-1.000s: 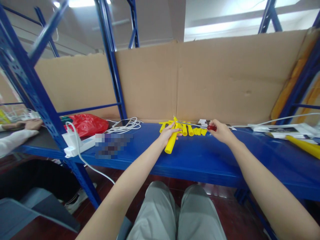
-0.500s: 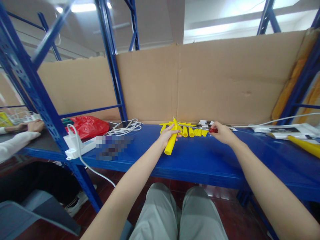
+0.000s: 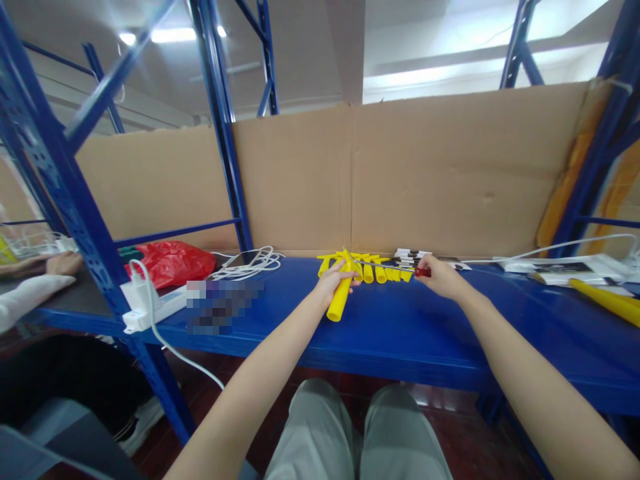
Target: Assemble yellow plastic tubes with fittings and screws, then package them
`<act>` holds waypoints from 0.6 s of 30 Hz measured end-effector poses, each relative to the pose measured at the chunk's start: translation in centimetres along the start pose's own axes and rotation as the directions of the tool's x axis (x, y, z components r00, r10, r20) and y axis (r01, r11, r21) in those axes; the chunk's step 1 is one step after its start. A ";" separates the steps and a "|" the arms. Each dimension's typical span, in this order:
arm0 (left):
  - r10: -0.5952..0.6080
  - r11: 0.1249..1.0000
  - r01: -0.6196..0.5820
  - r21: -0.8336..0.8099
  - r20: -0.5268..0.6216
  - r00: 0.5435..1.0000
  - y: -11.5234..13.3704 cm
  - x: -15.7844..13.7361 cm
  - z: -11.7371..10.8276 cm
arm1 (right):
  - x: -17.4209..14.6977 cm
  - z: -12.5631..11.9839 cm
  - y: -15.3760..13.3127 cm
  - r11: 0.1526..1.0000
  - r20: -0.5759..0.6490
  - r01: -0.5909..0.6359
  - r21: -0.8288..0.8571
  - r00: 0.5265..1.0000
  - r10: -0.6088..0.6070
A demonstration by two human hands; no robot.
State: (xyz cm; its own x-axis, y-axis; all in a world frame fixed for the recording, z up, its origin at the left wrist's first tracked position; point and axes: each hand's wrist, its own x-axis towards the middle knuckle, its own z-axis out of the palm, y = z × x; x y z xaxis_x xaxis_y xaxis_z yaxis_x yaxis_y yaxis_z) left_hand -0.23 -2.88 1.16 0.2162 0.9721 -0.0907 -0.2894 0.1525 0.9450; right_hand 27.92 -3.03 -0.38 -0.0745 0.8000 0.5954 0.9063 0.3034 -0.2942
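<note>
My left hand (image 3: 331,283) is closed around a yellow tube-shaped piece (image 3: 341,297), whose wider round end points toward me. Between finger and thumb, my right hand (image 3: 439,275) grips the red handle of a screwdriver (image 3: 423,272). Its thin metal shaft runs left to the upper part of the yellow piece; whether the tip sits in it is too small to tell. Several more yellow tube pieces (image 3: 381,274) lie in a row behind my left hand. Small flat yellow pieces (image 3: 403,275) lie to their right.
The blue shelf table (image 3: 400,333) backs onto cardboard (image 3: 450,173). At left are a white power strip (image 3: 165,305), a red plastic bag (image 3: 173,263) and coiled white cables (image 3: 257,262). Papers (image 3: 570,269) and a long yellow piece (image 3: 607,300) lie right. Another person's arm (image 3: 37,297) shows far left.
The view has tilted and shifted slightly, so the table sits lower in the picture. Both hands keep their holds, with the screwdriver still against the yellow piece.
</note>
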 end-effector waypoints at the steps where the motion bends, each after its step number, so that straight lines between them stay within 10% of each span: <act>1: 0.002 1.000 -0.002 0.004 0.010 1.000 0.0 0.0 0.0 | 0.0 0.1 0.0 1.000 0.006 -0.001 0.003 1.000 0.001; 18: 0.025 0.999 -0.026 0.044 0.026 0.999 -0.3 -0.2 0.1 | 0.0 -0.1 0.0 1.000 0.005 -0.027 -0.013 1.000 0.027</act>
State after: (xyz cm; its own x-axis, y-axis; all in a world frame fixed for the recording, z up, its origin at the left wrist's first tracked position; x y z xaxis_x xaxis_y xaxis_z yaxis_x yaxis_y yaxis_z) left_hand -0.06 -3.10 0.97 0.2335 0.9706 -0.0589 -0.2539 0.1194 0.9598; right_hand 27.97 -3.06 -0.33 -0.0517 0.8103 0.5837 0.9134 0.2747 -0.3004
